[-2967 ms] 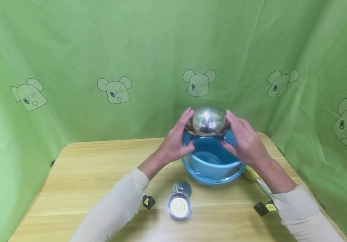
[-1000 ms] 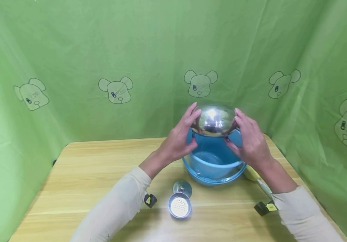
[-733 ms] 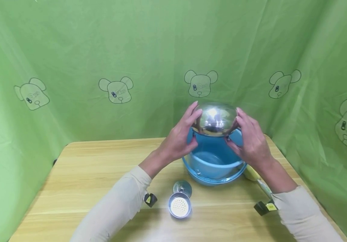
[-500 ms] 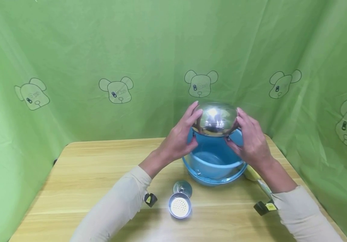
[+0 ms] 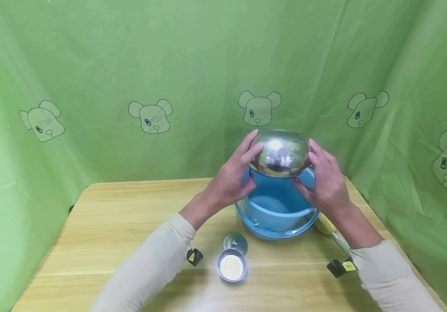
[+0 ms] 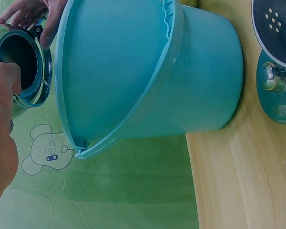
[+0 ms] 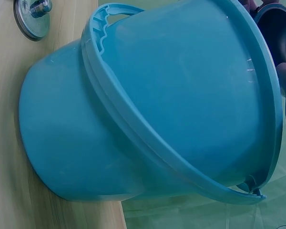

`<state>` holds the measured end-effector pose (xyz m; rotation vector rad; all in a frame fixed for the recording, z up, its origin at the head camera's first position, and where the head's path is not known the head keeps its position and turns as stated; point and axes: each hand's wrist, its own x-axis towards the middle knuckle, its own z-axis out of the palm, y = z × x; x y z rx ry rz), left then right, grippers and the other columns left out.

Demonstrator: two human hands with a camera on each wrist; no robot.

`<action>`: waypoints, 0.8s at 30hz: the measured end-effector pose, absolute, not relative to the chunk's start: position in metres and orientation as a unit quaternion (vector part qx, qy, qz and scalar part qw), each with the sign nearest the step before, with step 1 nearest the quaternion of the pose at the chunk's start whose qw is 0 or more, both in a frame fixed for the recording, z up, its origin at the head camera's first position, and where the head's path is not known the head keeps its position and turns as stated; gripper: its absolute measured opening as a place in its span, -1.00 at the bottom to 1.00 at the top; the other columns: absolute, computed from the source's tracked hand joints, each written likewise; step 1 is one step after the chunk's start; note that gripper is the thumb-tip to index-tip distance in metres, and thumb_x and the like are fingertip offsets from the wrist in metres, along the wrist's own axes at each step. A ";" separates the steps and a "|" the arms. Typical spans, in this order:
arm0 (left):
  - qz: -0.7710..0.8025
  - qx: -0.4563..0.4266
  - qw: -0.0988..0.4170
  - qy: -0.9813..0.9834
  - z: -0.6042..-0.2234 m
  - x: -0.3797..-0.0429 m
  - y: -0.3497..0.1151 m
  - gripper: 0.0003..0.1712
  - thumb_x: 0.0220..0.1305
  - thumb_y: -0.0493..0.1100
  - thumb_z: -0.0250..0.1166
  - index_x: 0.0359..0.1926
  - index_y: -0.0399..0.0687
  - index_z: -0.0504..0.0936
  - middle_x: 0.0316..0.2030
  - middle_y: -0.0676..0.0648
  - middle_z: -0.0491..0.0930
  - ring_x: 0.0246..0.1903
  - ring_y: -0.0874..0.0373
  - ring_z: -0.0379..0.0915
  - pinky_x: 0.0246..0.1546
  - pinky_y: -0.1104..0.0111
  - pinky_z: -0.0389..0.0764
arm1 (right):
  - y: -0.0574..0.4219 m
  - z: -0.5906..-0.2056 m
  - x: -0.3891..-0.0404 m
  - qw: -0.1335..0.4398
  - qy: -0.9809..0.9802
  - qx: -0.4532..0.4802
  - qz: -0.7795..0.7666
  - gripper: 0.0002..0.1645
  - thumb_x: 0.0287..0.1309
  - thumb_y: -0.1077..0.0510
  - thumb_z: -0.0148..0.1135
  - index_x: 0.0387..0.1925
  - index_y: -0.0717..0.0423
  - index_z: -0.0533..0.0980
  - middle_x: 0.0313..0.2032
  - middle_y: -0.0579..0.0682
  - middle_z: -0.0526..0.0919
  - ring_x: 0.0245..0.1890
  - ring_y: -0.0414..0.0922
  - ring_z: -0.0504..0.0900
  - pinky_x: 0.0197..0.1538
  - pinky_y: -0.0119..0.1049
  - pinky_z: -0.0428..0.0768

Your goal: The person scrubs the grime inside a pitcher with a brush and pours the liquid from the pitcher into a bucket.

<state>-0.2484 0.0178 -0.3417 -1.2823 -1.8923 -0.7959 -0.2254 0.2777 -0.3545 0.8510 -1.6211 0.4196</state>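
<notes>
A shiny, round metal pot (image 5: 280,151) is held between both hands, turned mouth-down above a blue bucket (image 5: 276,221). My left hand (image 5: 227,180) grips its left side, with the thumb at the rim. On the other side, my right hand (image 5: 326,184) grips it the same way, fingers on the curved wall and thumb below. The left wrist view shows the dark mouth of the pot (image 6: 26,52) with metal wire at its neck, facing the bucket. Inside the bucket, the blue wall and floor show.
In front of the bucket, a perforated metal strainer cup (image 5: 231,265) and a round lid (image 5: 235,242) with a knob lie on the wooden table (image 5: 137,216). A yellow-headed thing with a pale handle (image 5: 326,223) lies partly hidden under the right forearm. Green cloth (image 5: 192,65) hangs behind.
Over the last three seconds the pot has shifted slightly right and up in the head view, and both hands moved with it. The bucket, lid and strainer stay where they were.
</notes>
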 end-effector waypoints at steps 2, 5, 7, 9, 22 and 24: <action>-0.306 -0.500 0.358 -0.727 -0.341 -0.248 0.018 -0.01 0.03 -0.54 0.26 0.47 -0.14 0.05 0.56 -0.40 0.06 0.57 -0.20 0.14 0.21 0.43 0.61 | 0.277 -0.354 -0.225 0.596 -0.692 0.364 0.180 -0.39 0.37 0.02 0.24 0.03 0.59 0.50 0.16 0.48 0.60 0.22 0.36 0.60 0.49 -0.10 0.45; -0.304 -0.508 0.367 -0.717 -0.340 -0.249 0.019 -0.03 0.02 -0.55 0.25 0.45 -0.14 0.06 0.54 -0.43 0.08 0.58 -0.22 0.11 0.31 0.41 0.54 | 0.276 -0.353 -0.225 0.607 -0.685 0.362 0.178 -0.41 0.37 0.02 0.24 0.01 0.58 0.51 0.14 0.48 0.61 0.22 0.35 0.61 0.47 -0.09 0.46; -0.301 -0.511 0.374 -0.713 -0.339 -0.248 0.019 -0.04 0.03 -0.55 0.24 0.44 -0.15 0.06 0.53 -0.45 0.09 0.58 -0.24 0.09 0.36 0.39 0.49 | 0.275 -0.352 -0.225 0.614 -0.681 0.360 0.174 -0.42 0.37 0.02 0.24 0.00 0.58 0.52 0.13 0.48 0.61 0.20 0.35 0.61 0.46 -0.09 0.47; -0.298 -0.512 0.378 -0.711 -0.339 -0.248 0.020 -0.05 0.03 -0.55 0.24 0.44 -0.16 0.06 0.53 -0.45 0.09 0.59 -0.24 0.08 0.39 0.38 0.45 | 0.274 -0.351 -0.224 0.619 -0.678 0.359 0.171 -0.42 0.38 0.02 0.24 -0.01 0.58 0.52 0.13 0.48 0.62 0.19 0.35 0.62 0.46 -0.09 0.48; -0.280 -0.516 0.406 -0.700 -0.336 -0.246 0.021 -0.06 0.02 -0.53 0.25 0.41 -0.16 0.06 0.48 -0.51 0.12 0.56 -0.36 0.08 0.51 0.24 0.31 | 0.272 -0.348 -0.226 0.659 -0.644 0.353 0.163 -0.48 0.31 0.06 0.32 -0.08 0.54 0.55 0.06 0.46 0.67 0.13 0.34 0.66 0.34 -0.03 0.59; -0.279 -0.518 0.409 -0.698 -0.335 -0.246 0.021 -0.06 0.03 -0.53 0.25 0.41 -0.16 0.05 0.48 -0.52 0.13 0.55 -0.38 0.09 0.51 0.23 0.31 | 0.272 -0.349 -0.227 0.663 -0.640 0.354 0.163 -0.49 0.30 0.06 0.33 -0.08 0.54 0.55 0.05 0.45 0.67 0.12 0.33 0.67 0.32 -0.02 0.61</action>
